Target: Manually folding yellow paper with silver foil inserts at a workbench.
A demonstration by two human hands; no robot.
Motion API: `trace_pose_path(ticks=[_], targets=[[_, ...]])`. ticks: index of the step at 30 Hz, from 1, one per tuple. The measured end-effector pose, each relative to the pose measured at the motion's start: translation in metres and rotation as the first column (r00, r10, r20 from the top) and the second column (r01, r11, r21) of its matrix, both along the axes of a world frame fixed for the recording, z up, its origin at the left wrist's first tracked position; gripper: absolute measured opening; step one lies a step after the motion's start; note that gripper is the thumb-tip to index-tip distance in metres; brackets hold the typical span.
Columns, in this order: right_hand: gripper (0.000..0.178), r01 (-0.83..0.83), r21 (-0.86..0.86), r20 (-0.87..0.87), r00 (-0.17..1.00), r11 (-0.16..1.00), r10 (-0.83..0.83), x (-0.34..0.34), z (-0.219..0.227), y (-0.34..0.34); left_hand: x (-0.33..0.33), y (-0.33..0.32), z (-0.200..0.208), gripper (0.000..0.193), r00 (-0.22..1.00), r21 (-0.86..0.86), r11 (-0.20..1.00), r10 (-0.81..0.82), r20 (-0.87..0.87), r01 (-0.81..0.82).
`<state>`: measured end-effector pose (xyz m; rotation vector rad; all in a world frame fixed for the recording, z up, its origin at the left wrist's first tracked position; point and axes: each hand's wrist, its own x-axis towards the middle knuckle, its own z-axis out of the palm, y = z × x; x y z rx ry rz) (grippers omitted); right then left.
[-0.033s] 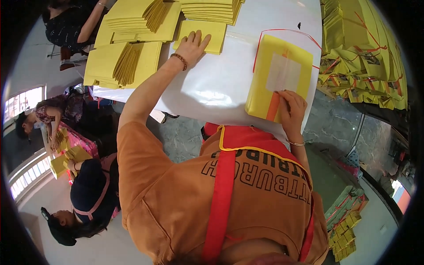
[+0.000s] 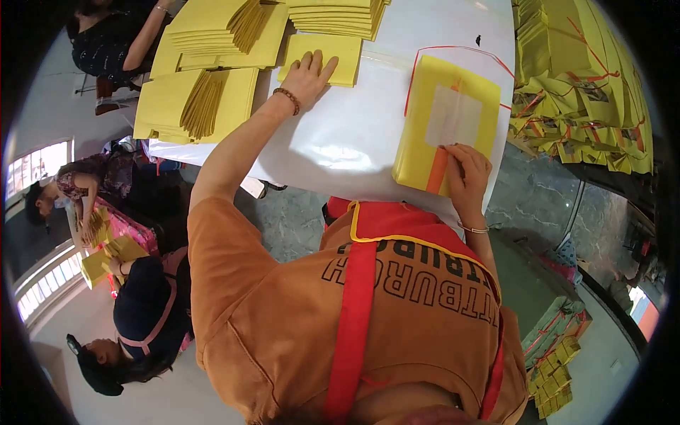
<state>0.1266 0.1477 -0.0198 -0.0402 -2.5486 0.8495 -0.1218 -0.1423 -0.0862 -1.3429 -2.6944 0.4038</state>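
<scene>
My left hand (image 2: 308,76) lies with its fingers spread on a small pile of yellow folded paper (image 2: 343,60) at the table's far middle. On the right of the table is a thick yellow paper stack (image 2: 414,152), with a pale, see-through rectangle (image 2: 443,117) on its top. An orange strip (image 2: 438,171) runs down the stack toward the near edge. Closed fingers of my right hand (image 2: 467,173) pinch at this strip's right edge; the fingertips partly hide the contact. A thin red string (image 2: 464,47) lies around the stack's far side.
Fanned yellow paper piles (image 2: 205,99) cover the white table (image 2: 333,152) at left, with another pile (image 2: 336,18) at the far edge. Bundles tied with red string (image 2: 581,92) are heaped at right. Co-workers (image 2: 145,304) sit at left handling yellow paper.
</scene>
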Motion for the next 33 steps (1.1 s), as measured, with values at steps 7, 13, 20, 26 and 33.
trace_pose_path(ticks=[7,13,20,26,33], targets=[[0.018,-0.016,0.002,0.020,1.000,1.000,0.016,0.000,0.002,0.000,0.006,0.004,-0.004,0.061,0.999,0.111,0.993,-0.050,0.011,0.049],[0.018,-0.021,0.004,0.016,1.000,1.000,0.020,0.000,0.001,0.000,0.008,0.013,0.000,0.059,0.998,0.137,0.991,-0.015,0.054,0.007],[0.017,-0.011,-0.006,0.038,0.999,1.000,0.011,0.000,0.002,0.001,0.013,0.020,0.007,0.058,0.991,0.116,0.990,0.064,0.121,-0.078],[0.017,0.002,-0.006,0.015,1.000,1.000,-0.002,0.001,-0.001,0.000,0.004,0.014,-0.003,0.055,0.989,0.214,0.971,0.087,0.117,-0.110],[0.017,0.013,0.012,-0.015,1.000,1.000,-0.013,0.000,-0.002,0.000,-0.001,0.016,-0.020,0.056,0.979,0.307,0.931,0.170,0.115,-0.198]])
